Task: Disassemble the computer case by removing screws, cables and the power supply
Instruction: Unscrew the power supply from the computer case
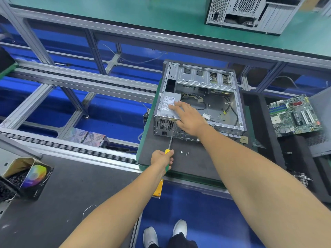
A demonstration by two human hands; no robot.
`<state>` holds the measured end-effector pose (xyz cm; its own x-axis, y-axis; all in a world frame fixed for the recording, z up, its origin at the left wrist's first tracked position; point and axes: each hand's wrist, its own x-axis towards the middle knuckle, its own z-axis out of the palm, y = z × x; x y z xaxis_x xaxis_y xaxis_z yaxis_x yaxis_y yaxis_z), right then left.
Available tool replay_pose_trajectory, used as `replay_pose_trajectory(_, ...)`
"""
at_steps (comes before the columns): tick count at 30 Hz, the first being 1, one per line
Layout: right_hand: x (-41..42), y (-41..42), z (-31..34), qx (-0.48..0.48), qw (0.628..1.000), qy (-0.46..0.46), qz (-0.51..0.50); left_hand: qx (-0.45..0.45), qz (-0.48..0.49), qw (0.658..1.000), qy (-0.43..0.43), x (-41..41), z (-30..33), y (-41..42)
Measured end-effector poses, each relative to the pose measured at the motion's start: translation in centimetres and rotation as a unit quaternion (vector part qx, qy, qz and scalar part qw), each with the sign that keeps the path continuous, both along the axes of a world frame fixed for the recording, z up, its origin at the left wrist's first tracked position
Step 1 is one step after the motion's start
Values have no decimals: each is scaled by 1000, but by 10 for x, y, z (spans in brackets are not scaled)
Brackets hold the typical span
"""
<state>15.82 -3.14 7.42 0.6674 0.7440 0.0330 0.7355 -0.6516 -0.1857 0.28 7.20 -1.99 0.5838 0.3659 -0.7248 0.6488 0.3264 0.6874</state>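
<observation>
An open metal computer case (238, 108) lies on a dark mat (193, 163). Its grey power supply (165, 106) sits in the near left corner. My right hand (188, 117) rests flat on top of the power supply, fingers straight. My left hand (162, 158) grips the yellow and green handle of a screwdriver (170, 143). The shaft points at the case's rear panel, beside the power socket (164, 133). Loose cables (202, 104) lie inside the case. Three removed screws (184, 153) lie on the mat near my left hand.
A removed motherboard (293, 115) lies to the right. Another computer case (250, 13) stands on the green bench at the back. A roller conveyor (75, 149) runs on the left, with a cardboard box (26, 178) of parts at the near left. My shoes (164, 231) show below.
</observation>
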Motion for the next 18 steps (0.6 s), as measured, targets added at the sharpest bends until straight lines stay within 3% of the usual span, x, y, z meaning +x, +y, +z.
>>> replay_pose_trajectory(9,0,0,0,-1,1000,0,0,37,-50,998,33,-2,1,1)
replay_pose_trajectory(18,0,0,1,1,1000,2,-1,-54,-53,995,63,0,16,-1)
